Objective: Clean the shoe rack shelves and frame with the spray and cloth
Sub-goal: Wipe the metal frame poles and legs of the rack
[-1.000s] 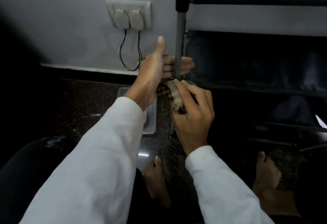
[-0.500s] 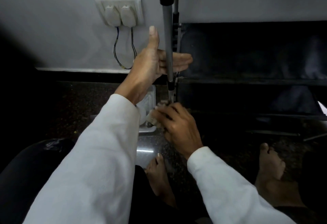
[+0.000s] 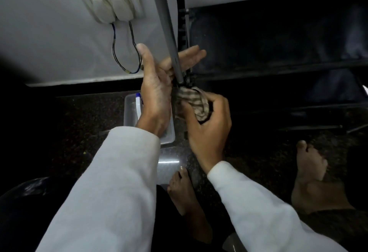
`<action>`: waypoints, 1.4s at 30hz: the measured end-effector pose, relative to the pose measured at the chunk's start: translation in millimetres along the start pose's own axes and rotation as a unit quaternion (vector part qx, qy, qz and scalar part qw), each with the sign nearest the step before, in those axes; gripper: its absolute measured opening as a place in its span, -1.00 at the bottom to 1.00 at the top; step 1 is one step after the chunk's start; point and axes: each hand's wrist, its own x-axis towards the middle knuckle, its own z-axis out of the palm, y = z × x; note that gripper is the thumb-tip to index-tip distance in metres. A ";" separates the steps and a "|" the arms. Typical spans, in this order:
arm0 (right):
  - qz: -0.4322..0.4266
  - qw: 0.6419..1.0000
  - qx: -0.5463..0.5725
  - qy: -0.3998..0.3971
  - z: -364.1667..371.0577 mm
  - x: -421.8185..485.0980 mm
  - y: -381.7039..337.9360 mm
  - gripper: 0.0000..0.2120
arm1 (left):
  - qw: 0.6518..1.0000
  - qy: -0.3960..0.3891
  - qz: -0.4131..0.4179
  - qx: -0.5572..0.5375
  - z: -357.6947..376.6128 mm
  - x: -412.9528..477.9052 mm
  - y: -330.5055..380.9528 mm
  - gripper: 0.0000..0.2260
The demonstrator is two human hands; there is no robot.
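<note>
We brace the rack's pole [image 3: 167, 26] with our left hand [image 3: 157, 92], fingers straight behind it, to steady it while our right hand [image 3: 209, 130] grips the cloth [image 3: 194, 102] around its lower joint, the spray [image 3: 138, 102] lying in the tray [image 3: 127, 112] beside us.

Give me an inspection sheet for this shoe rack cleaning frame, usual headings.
Surface: dark speckled stone floor, glossy.
Job's things: grey metal rack pole upright; striped brown cloth bunched at its lower joint; white spray bottle with blue cap in clear plastic tray, partly hidden.
Clutter: nothing seen.
Grippers: left hand open, straight fingers behind pole; right hand, grip curled round cloth.
Cables: two thin dark wires loop from white wall plugs.
Surroundings: grey wall, dark fabric shelves, bare feet.
</note>
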 end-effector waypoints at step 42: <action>-0.036 0.987 -0.062 -0.141 5.1 27.3 24.6 -0.68 | 0.994 0.066 0.082 -0.018 16.3 5.2 -12.4 -0.34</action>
